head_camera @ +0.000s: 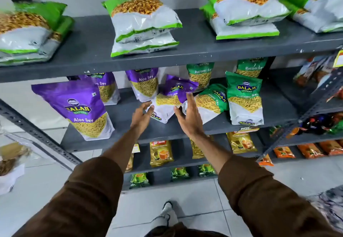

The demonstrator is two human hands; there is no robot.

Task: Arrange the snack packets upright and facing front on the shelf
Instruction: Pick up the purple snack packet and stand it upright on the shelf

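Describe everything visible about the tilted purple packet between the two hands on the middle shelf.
The purple packet is a glossy plastic pouch, purple on top with a Balaji logo, a yellow sev picture across the middle and a white base. It is crumpled and leans to the right, not upright, on the grey middle shelf. The left hand is at its lower left corner; the right hand reaches its right side. Both hands are open.

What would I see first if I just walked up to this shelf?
Two hands, left and right, reach out open toward a tilted purple packet in the middle of the middle shelf. A big purple Aloo Sev packet stands at the front left, and a green packet leans over just right of the hands.
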